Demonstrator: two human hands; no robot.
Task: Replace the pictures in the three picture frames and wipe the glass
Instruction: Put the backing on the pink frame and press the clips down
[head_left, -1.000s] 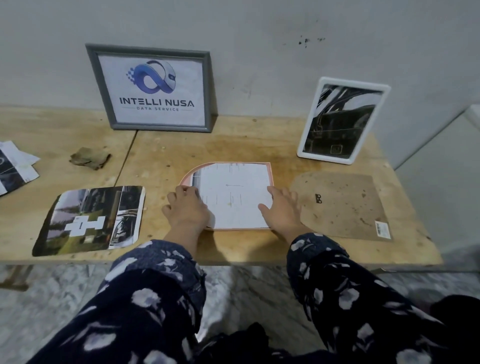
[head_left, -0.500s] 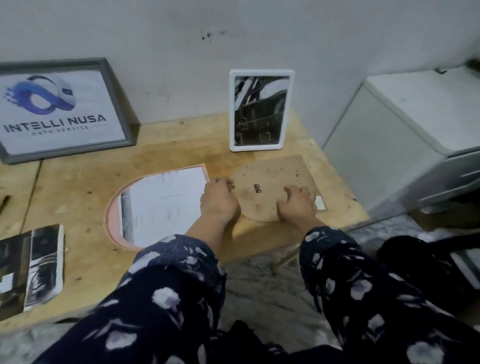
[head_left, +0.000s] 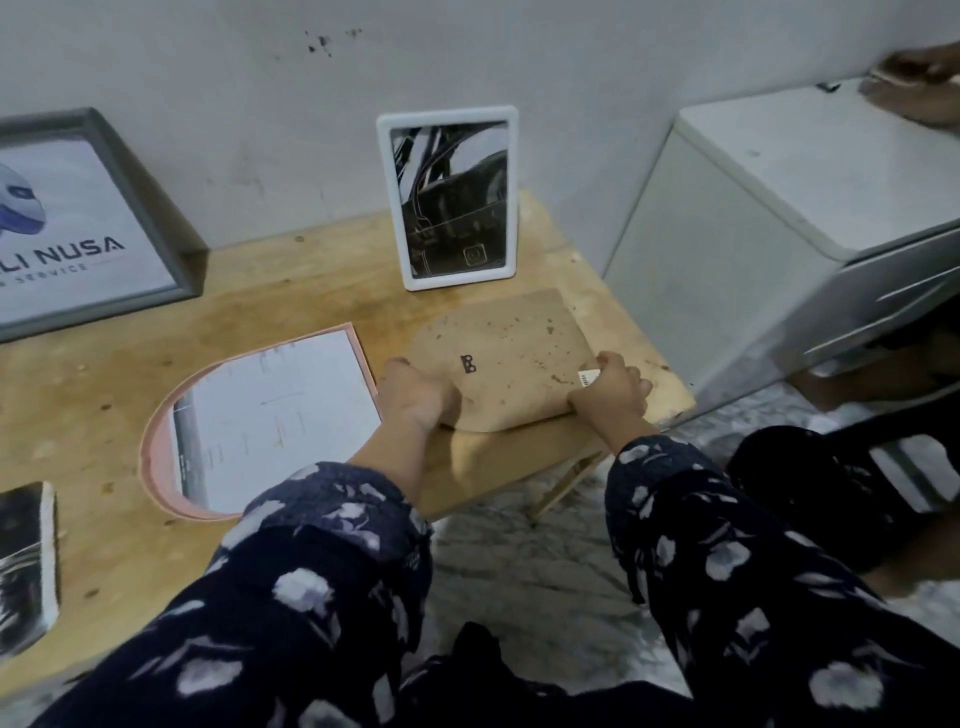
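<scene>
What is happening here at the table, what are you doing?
A person holds the brown backing board at its near edge with both hands, left hand and right hand. The arched pink frame lies flat beside it with a white sheet inside. The white frame and grey frame stand against the wall.

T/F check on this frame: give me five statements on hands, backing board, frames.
1. Both hands grip the brown backing board. True: left hand at its left edge, right hand at its right.
2. The white frame lies flat. False: it stands upright against the wall.
3. The pink arched frame lies on the table with a white sheet in it. True.
4. The backing board is fitted into the pink frame. False: it lies to the frame's right.
5. The grey frame holds a car photo. False: a logo print.
</scene>
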